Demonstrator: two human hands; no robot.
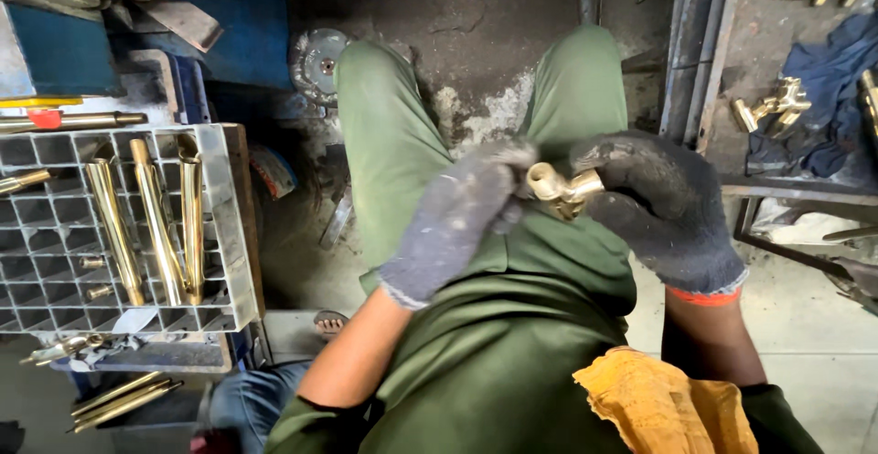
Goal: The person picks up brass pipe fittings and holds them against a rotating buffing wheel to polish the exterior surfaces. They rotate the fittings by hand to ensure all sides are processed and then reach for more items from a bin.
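Both my hands wear grey knit gloves and meet over my lap, above green trousers. Between them is a small brass fitting (562,187) with a round open end and a bent body. My left hand (457,221) pinches its left end with the fingertips. My right hand (654,202), in the darker glove, grips the right side of the same fitting. The lower part of the fitting is hidden behind the fingers.
A metal grid crate (219,235) at the left holds three long brass tubes (155,225). More brass tubes (119,399) lie below it. At the right, brass fittings (773,106) rest on a blue cloth (832,79). A yellow cloth (658,399) lies on my lap.
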